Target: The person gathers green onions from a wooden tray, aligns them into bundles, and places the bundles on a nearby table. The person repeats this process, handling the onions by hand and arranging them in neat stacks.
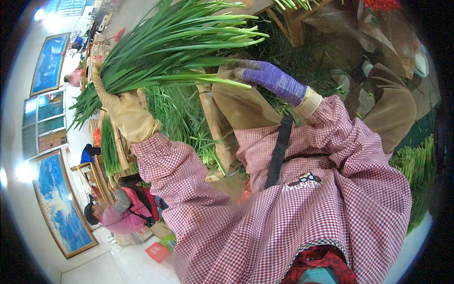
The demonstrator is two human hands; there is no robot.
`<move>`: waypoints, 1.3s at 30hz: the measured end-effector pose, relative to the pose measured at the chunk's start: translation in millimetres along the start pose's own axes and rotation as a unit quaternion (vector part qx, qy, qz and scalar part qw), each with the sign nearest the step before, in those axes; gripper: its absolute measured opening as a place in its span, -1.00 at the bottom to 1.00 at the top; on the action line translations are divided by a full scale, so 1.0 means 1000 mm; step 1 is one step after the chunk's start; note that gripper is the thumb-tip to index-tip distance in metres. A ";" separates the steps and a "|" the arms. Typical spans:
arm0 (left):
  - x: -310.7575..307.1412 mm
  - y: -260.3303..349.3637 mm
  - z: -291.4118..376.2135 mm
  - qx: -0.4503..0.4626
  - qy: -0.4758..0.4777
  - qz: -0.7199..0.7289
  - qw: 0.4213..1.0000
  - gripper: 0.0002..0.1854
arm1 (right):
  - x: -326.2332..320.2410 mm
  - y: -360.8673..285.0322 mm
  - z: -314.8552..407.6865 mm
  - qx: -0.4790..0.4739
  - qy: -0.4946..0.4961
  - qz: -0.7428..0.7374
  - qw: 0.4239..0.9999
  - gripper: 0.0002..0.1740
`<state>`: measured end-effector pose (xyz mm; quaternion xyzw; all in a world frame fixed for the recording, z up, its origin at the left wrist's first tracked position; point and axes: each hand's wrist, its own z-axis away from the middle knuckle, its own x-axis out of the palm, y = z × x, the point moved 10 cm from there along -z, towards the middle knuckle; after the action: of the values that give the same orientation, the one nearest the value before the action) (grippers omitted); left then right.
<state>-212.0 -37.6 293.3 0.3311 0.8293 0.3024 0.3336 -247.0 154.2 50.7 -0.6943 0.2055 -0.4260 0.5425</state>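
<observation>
My left hand [124, 110], in a beige rubber glove, grips a large bunch of long green leaves, likely garlic chives [170, 46]. The bunch is raised, with its pale stem ends pointing to the picture's right and its dark leaf tips spreading around the glove. The bunch hides part of the left fingers. In a purple knitted glove, my right hand [271, 80] is beside the pale stem ends, above my brown-trousered knee. Its fingers are slightly bent and apart, with nothing visibly held. Whether its fingertips touch the lowest stems is hard to tell.
Loose green leaves [177, 110] are heaped beyond my knee beside a wooden leg [212, 124]. Another bunch [110, 145] hangs over a wooden bench. A person in pink [124, 213] sits at the left. Bundled greens [415, 170] stand at the right. Leaf scraps litter the floor.
</observation>
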 end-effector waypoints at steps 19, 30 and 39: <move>-0.002 -0.009 -0.008 -0.029 -0.007 0.192 0.981 -0.57 | -0.004 0.056 0.016 -0.184 -0.129 0.434 0.873 -0.68; 0.004 -0.064 0.067 -0.057 -0.031 0.223 0.973 -0.54 | -0.070 -0.004 0.053 0.060 -0.049 -0.036 0.996 -0.44; 0.005 -0.177 0.168 -0.352 0.126 0.554 0.744 -0.63 | -0.055 0.055 0.036 0.182 0.048 -0.026 0.982 -0.56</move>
<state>-149.8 -92.2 63.9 0.5505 0.3690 0.7431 0.0926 -238.5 198.1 -22.7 -0.5676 0.1325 -0.5032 0.6380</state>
